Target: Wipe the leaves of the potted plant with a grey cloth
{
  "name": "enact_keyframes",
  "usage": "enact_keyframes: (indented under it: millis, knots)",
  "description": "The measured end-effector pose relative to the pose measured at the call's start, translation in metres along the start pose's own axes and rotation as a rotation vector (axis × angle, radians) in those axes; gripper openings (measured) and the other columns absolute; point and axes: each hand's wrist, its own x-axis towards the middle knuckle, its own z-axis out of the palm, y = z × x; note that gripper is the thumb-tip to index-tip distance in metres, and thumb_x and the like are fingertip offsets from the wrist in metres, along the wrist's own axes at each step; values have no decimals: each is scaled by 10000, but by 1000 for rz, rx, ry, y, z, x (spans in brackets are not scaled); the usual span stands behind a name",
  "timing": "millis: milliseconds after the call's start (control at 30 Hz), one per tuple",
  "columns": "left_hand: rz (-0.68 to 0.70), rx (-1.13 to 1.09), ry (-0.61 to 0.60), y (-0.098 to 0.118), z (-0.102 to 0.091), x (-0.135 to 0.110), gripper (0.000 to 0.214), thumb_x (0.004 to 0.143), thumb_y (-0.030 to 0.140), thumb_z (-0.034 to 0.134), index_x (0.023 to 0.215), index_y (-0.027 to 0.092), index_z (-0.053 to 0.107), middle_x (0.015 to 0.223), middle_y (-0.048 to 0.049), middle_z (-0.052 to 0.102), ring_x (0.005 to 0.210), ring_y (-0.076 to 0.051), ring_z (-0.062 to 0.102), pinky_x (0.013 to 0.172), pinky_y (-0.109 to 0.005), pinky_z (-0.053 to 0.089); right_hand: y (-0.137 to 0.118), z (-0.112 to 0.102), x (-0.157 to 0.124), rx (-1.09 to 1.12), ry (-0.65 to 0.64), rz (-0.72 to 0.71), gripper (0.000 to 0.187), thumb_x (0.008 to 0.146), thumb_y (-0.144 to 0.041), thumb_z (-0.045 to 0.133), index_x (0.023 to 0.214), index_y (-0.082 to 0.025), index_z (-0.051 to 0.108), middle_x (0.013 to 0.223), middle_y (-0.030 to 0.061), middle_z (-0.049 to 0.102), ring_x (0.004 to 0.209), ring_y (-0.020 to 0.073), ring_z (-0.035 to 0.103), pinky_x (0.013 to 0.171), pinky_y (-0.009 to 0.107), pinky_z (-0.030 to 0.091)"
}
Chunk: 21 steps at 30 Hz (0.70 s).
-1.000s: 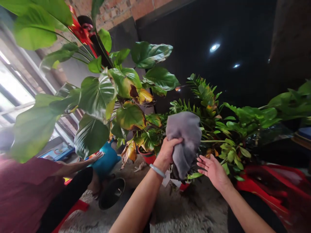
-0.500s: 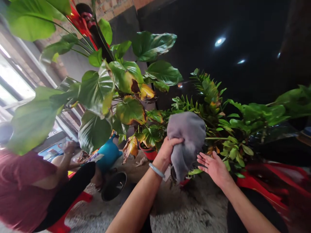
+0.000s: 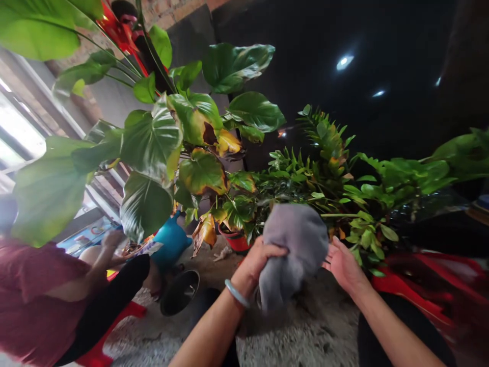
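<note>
A soft grey cloth hangs bunched in the middle of the head view. My left hand, with a pale bangle on the wrist, is closed on the cloth's left side, thumb across its front. At the cloth's right edge is my right hand, palm turned up and fingers stretched out. Some of its fingertips reach the cloth's edge, and whether they touch it I cannot tell. Behind the cloth stand leafy green plants, partly covered by it.
A large-leaved plant with browned leaves rises at left, and a red pot stands below. On the concrete floor is a black bucket. A person in a maroon shirt sits at far left. Red plastic stools are at right.
The cloth has dropped lower and swung slightly right, its lower end blurred. My left hand has moved down with it. My right hand is now closer to the cloth's edge.
</note>
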Motion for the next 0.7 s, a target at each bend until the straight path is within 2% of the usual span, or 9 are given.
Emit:
enact_keyframes:
  millis: [67, 133, 233, 300, 367, 467, 600, 633, 700]
  knots:
    - [130, -89, 104, 24, 7, 16, 357, 421, 194, 770, 775, 175, 724, 670, -17, 691, 593, -187, 616, 656, -336, 521, -2, 3, -2, 7, 44, 1, 378, 786, -539, 576, 873, -197, 712, 908, 133, 751, 856, 291, 674, 696, 388, 521]
    - [188, -151, 191, 28, 13, 31, 378, 425, 206, 780, 794, 174, 700, 671, -3, 689, 598, -181, 615, 660, -343, 523, -4, 6, -5, 27, 25, -4, 405, 796, -549, 561, 890, -192, 726, 966, 142, 749, 920, 295, 669, 709, 386, 519]
    - [93, -66, 210, -1, 14, 35, 289, 439, 175, 745, 724, 170, 697, 630, -14, 694, 590, -193, 616, 634, -341, 512, -3, 9, -7, 36, 1, 0, 407, 786, -563, 582, 865, -196, 738, 926, 126, 755, 891, 281, 670, 693, 368, 511]
    - [-18, 38, 173, -25, 8, 25, 219, 438, 144, 705, 655, 169, 707, 587, -21, 689, 567, -197, 607, 594, -331, 498, -2, 8, -8, 21, 12, 41, 390, 786, -552, 592, 819, -193, 740, 857, 119, 756, 823, 263, 669, 656, 343, 503]
    - [-98, 82, 113, -36, 1, 11, 195, 421, 129, 679, 609, 168, 713, 558, -22, 682, 540, -197, 598, 557, -322, 489, -1, 6, -7, -1, 34, 72, 384, 807, -536, 568, 792, -193, 739, 826, 117, 754, 793, 250, 664, 634, 320, 497]
    - [-65, 70, 29, -17, 3, 4, 233, 424, 151, 698, 654, 158, 734, 592, -24, 699, 547, -191, 611, 555, -309, 498, -3, 4, -7, 0, 75, 16, 384, 829, -527, 531, 812, -201, 733, 870, 115, 754, 828, 248, 659, 646, 316, 500]
    - [164, -80, 136, 26, 26, 32, 291, 431, 186, 753, 717, 177, 699, 632, 9, 694, 571, -169, 610, 587, -299, 513, -7, 11, -8, 54, 90, -48, 392, 819, -535, 533, 858, -193, 721, 930, 118, 742, 883, 261, 653, 699, 349, 510]
    - [190, -126, 179, 28, 32, 41, 294, 428, 183, 755, 713, 182, 682, 627, 14, 687, 570, -168, 606, 595, -305, 515, -7, 14, -9, 60, 89, -43, 396, 824, -533, 525, 866, -192, 721, 933, 115, 742, 886, 258, 654, 701, 349, 511]
    - [171, -151, 237, 18, 38, 50, 274, 434, 177, 747, 695, 180, 662, 607, 8, 672, 564, -172, 599, 605, -317, 511, -5, 16, -9, 58, 95, -15, 396, 832, -531, 510, 859, -195, 718, 900, 103, 742, 853, 247, 659, 680, 341, 510]
